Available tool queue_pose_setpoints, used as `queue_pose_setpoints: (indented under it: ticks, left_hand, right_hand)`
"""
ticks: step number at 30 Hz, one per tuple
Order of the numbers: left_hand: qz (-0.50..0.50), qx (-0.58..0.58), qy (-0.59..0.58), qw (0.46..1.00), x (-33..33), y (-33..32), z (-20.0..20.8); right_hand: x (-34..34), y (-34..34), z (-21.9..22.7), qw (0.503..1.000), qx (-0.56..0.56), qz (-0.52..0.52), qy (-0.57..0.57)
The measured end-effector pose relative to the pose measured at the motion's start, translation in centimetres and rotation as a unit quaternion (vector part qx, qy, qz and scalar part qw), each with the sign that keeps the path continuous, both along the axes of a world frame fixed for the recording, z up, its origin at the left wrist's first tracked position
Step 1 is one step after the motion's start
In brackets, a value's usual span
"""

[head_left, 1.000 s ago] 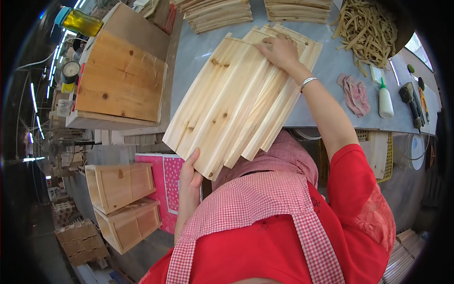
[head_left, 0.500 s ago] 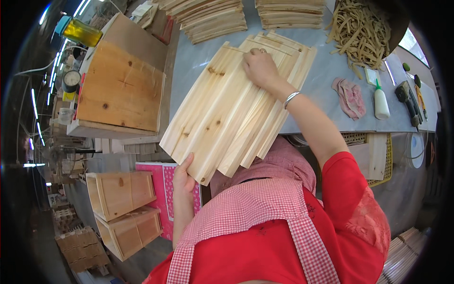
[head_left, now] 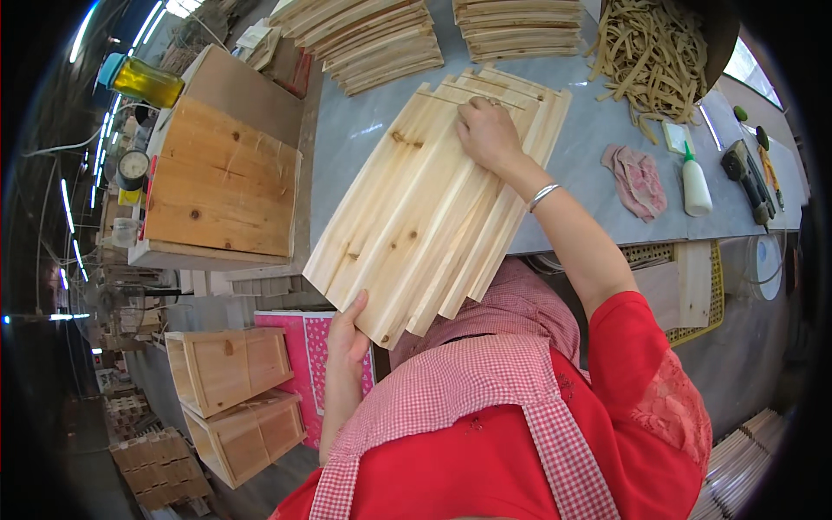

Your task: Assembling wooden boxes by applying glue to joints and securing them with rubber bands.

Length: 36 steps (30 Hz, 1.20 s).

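A fanned stack of thin pale wooden boards (head_left: 403,208), knotted and overlapping, lies tilted over the near edge of the grey table. My left hand (head_left: 349,334) grips the near lower corner of the top board, thumb on its face and the other fingers hidden beneath. At the far end my right hand (head_left: 490,134), with a silver bangle at the wrist, rests with curled fingers on the boards' upper face. Its fingertips are partly hidden, pressed near a groove across the board ends.
Stacked wooden boards (head_left: 381,43) stand at the table's back, beside a heap of tan strips (head_left: 650,61). On the right lie a pink cloth (head_left: 635,180), a white glue bottle (head_left: 696,186) and a dark tool (head_left: 747,182). Wooden boxes (head_left: 230,373) sit lower left.
The boards' near end has shifted slightly right and down, and the fan is a little more closed. My right hand has slid slightly right and nearer; my left hand follows the corner.
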<state>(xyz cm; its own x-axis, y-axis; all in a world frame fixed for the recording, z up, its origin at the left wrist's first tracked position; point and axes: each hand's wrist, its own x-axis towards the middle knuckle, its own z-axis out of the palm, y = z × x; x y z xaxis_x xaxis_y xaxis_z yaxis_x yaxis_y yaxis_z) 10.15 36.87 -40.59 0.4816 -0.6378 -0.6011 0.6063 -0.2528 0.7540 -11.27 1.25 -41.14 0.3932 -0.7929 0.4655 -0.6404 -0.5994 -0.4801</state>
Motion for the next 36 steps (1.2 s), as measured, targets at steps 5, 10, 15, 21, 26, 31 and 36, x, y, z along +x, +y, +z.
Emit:
queue_pose_setpoints:
  ticks: [5, 10, 15, 21, 26, 31, 36]
  left_hand:
    - [0.001, 0.002, -0.009, 1.000, -0.3, 0.3, -0.3]
    - [0.001, 0.009, -0.013, 1.000, 0.1, 0.2, -0.1]
    - [0.005, 0.007, -0.013, 1.000, -0.3, -0.1, 0.4]
    - [0.010, 0.092, -0.729, 0.678, -1.9, -3.3, 4.0]
    - [-0.280, -0.086, -0.813, 0.504, -3.7, -14.4, 6.4]
    - [-0.370, -0.124, -0.818, 0.423, -6.7, -22.0, 3.8]
    - [-0.367, -0.148, -0.755, 0.522, -6.5, -22.7, 1.3]
  right_hand:
    - [-0.4, 0.1, -0.1, 1.000, 0.008, 0.001, -0.011]
    - [-0.5, 0.2, -0.4, 1.000, -0.005, -0.004, -0.031]
    - [-0.3, 0.3, -0.9, 0.999, -0.009, -0.005, -0.041]
    - [-0.5, 0.3, -1.0, 0.998, -0.034, -0.007, -0.060]
    - [-0.7, 0.4, -0.9, 0.998, -0.035, -0.004, -0.057]
    - [-11.0, 0.9, -0.5, 0.981, -0.132, -0.098, -0.103]
    - [-33.3, 2.8, -1.8, 0.866, -0.091, -0.490, 0.030]
